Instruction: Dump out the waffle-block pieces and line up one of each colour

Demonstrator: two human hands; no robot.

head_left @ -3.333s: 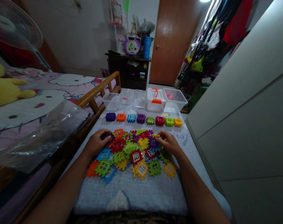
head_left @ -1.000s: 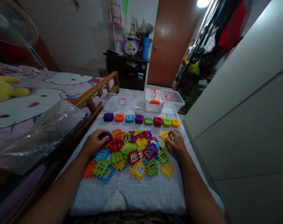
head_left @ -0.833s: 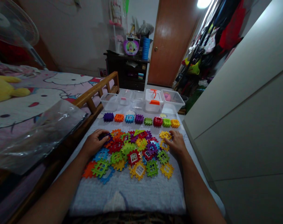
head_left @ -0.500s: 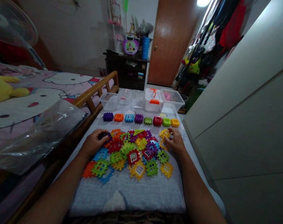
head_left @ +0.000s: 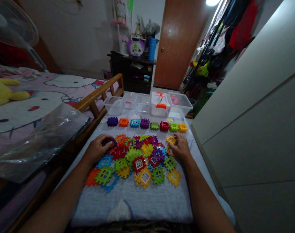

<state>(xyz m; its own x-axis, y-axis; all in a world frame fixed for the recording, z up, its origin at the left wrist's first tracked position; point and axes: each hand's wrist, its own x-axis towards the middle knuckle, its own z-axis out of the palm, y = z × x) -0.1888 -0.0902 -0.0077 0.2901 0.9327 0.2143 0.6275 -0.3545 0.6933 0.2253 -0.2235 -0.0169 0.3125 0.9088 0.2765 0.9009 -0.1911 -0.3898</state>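
Observation:
A pile of colourful interlocking plastic building pieces [head_left: 134,154] with toothed edges lies in the middle of the table, some fitted with window grids. My left hand [head_left: 98,149] rests at the pile's upper left edge, thumb and fingers apart around a dark purple piece [head_left: 112,144]. At the upper right edge, my right hand [head_left: 181,146] touches the yellow pieces [head_left: 171,140], also with thumb and fingers apart. Neither hand lifts anything. Beyond the pile runs a row of several assembled blocks, from a dark purple block [head_left: 112,121] to a yellow block [head_left: 182,128].
Clear plastic bins [head_left: 180,103] and a lidded box with orange clips [head_left: 160,105] line the table's far end. A wooden bed rail [head_left: 98,94] borders the left side, with a plastic bag [head_left: 40,142] near it. A pale cabinet [head_left: 254,129] stands close on the right.
My right hand has shifted slightly left and down against the yellow pieces, which have moved a little left. My left hand stays almost where it was.

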